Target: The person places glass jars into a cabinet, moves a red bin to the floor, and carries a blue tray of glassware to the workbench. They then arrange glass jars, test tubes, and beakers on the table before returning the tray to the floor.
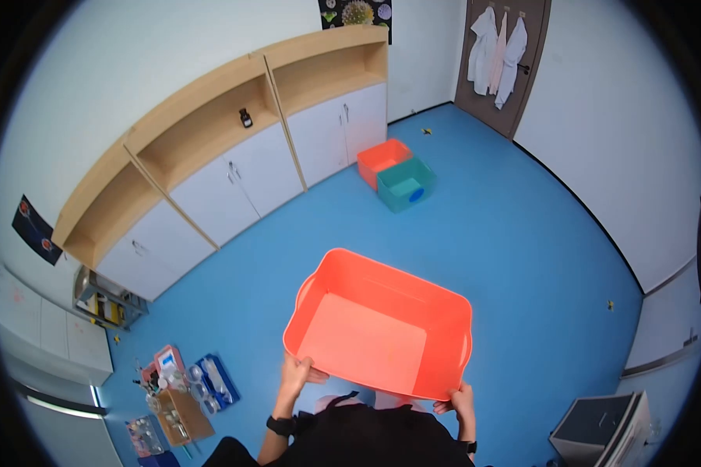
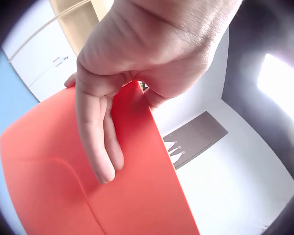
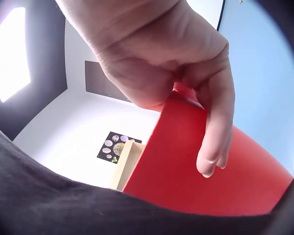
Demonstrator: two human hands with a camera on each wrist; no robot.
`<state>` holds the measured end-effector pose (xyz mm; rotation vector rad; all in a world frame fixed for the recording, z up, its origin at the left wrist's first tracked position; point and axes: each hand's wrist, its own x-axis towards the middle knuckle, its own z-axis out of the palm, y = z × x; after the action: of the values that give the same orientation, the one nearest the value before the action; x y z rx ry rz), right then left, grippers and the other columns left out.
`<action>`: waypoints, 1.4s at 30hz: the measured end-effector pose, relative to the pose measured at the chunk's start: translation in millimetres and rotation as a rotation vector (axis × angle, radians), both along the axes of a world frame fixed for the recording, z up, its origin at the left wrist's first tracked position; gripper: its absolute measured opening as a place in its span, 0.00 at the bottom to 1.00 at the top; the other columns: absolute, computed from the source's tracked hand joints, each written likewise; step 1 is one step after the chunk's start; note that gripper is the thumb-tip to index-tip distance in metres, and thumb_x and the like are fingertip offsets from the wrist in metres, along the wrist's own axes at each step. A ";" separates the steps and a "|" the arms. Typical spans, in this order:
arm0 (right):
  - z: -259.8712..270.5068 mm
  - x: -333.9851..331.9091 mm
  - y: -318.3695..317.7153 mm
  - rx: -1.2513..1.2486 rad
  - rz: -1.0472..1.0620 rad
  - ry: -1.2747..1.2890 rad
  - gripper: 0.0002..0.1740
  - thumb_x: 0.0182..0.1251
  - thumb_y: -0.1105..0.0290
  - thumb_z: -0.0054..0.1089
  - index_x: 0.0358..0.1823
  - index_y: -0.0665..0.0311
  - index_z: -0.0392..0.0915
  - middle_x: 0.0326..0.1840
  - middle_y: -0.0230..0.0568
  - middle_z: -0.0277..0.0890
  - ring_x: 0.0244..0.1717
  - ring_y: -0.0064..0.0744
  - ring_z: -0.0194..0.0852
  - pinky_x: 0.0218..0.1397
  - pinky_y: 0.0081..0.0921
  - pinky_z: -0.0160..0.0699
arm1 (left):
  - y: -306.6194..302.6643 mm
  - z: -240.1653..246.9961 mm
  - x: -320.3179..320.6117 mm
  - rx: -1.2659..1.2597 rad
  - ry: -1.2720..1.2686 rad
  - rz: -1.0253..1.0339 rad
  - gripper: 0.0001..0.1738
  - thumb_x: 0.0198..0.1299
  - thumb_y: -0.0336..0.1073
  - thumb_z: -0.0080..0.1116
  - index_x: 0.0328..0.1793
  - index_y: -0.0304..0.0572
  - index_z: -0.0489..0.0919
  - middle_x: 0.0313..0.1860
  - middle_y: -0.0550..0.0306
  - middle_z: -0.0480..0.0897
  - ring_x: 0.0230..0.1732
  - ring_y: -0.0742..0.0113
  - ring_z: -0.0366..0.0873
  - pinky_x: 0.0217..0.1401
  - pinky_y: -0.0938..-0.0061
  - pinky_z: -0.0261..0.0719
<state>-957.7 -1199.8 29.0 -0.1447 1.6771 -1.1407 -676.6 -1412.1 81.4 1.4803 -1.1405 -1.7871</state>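
Observation:
Both hands carry an empty orange-red plastic storage bin (image 1: 362, 331) in front of the body, its open top facing up toward the head camera. At its near left corner the left hand (image 1: 297, 375) grips the rim. The right hand (image 1: 459, 401) does the same at the near right corner. In the left wrist view, fingers (image 2: 95, 142) of that hand lie along the bin's outer wall (image 2: 49, 132), with the thumb over the rim. Fingers (image 3: 215, 132) of the right hand likewise press the outer wall (image 3: 176, 161) in the right wrist view.
Ahead on the blue floor stand another orange-red bin (image 1: 383, 156) and a green bin (image 1: 405, 191). Wooden shelves with white cabinets (image 1: 237, 183) line the left wall, a dark bottle (image 1: 245, 117) on one. At lower left lie a cardboard box (image 1: 195, 416) and a blue tray (image 1: 224, 381).

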 end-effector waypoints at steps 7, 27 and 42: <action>-9.8 -116.9 -145.7 0.033 0.336 0.051 0.17 0.61 0.72 0.40 0.49 0.73 0.65 0.20 0.51 0.75 0.15 0.39 0.76 0.14 0.28 0.77 | -94.2 -6.6 -55.0 0.033 0.034 0.119 0.35 0.50 0.22 0.38 0.64 0.36 0.39 0.36 0.29 0.73 0.22 0.46 0.80 0.21 0.62 0.83; -109.4 -251.9 -594.2 -0.032 0.206 0.335 0.17 0.51 0.72 0.51 0.42 0.73 0.74 0.26 0.45 0.76 0.25 0.33 0.78 0.21 0.26 0.77 | -625.8 -33.5 -193.8 0.079 -0.251 -0.244 0.21 0.53 0.32 0.45 0.51 0.21 0.65 0.31 0.36 0.79 0.26 0.51 0.81 0.24 0.65 0.83; -273.3 -294.4 -783.9 0.422 0.421 0.313 0.21 0.51 0.55 0.52 0.34 0.68 0.77 0.29 0.51 0.78 0.35 0.49 0.78 0.38 0.36 0.77 | -882.2 -247.2 -259.2 0.503 -0.402 -0.175 0.17 0.48 0.32 0.52 0.38 0.19 0.72 0.28 0.36 0.79 0.27 0.46 0.80 0.27 0.59 0.82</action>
<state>-1252.1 -1983.8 -244.4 -0.4028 2.0047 -0.4525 -935.9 -2294.3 -165.8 2.1684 -1.0741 -2.0572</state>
